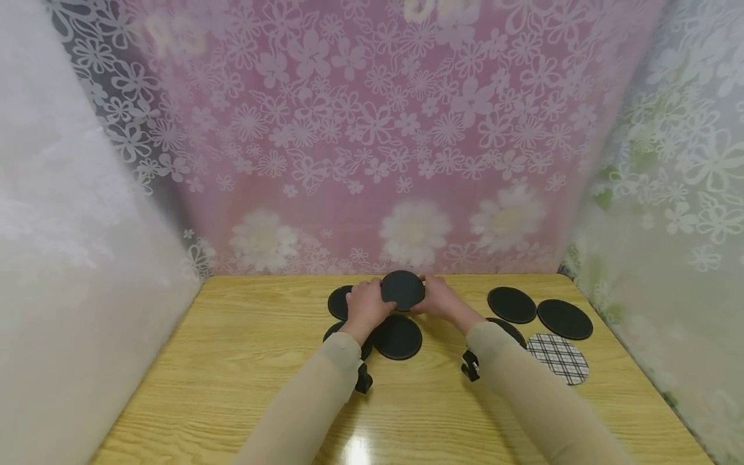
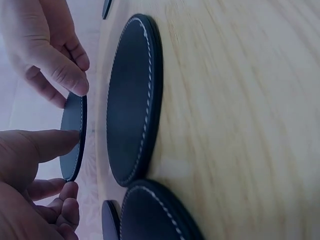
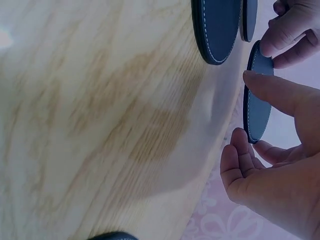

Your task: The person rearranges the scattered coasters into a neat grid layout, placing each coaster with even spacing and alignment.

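Between both hands I hold a round black coaster (image 1: 403,289) with white stitching along its rim, raised at the far side of the table. My left hand (image 1: 369,307) pinches its left edge, thumb on the near face. The right hand (image 1: 438,298) grips the opposite edge, also with the thumb on the near face, as the right wrist view shows. Just in front lies another black coaster (image 1: 398,336), flat on the wood. Two more, a back-left coaster (image 1: 338,302) and a front-left coaster (image 2: 155,212), are partly hidden by my left hand and arm in the head view.
On the right lie two black coasters (image 1: 512,305) side by side, a plaid white coaster (image 1: 559,358), and a black coaster (image 1: 509,330) partly covered by my right sleeve. A pink floral curtain (image 1: 372,161) hangs behind the wooden table (image 1: 232,374), with pale sheets at both sides.
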The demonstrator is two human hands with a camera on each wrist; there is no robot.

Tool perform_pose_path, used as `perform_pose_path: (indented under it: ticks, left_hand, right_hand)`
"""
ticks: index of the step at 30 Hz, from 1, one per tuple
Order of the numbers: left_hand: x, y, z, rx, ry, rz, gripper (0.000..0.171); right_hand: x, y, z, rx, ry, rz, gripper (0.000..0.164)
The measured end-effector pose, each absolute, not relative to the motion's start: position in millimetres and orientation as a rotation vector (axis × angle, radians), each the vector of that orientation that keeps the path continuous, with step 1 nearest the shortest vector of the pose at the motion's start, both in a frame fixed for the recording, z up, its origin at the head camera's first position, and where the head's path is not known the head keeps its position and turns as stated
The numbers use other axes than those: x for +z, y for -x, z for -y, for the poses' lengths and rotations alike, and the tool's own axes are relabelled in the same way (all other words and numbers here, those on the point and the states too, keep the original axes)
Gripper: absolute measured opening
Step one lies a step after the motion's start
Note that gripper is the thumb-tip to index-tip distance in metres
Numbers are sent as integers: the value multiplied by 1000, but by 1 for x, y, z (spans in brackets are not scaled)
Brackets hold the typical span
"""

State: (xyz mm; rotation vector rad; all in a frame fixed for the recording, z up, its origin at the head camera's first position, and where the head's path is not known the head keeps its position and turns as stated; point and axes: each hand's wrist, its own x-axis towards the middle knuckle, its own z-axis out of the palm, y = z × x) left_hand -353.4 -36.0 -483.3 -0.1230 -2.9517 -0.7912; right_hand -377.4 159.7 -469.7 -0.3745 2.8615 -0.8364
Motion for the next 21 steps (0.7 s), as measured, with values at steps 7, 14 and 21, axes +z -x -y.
perform_pose_path:
  ticks: [7, 14, 21]
  left_hand:
    - [-488, 356, 45, -835, 98, 2957, 66]
    - [-492, 358, 51, -814, 88, 2976, 64]
    - [-497, 357, 53, -793, 74, 2998, 65]
  right_hand:
    - [-475, 381, -150, -868, 357, -2837, 88]
    - [-478, 383, -144, -882, 340, -2812, 78]
    - [-483, 382, -139, -896, 299, -2800, 77]
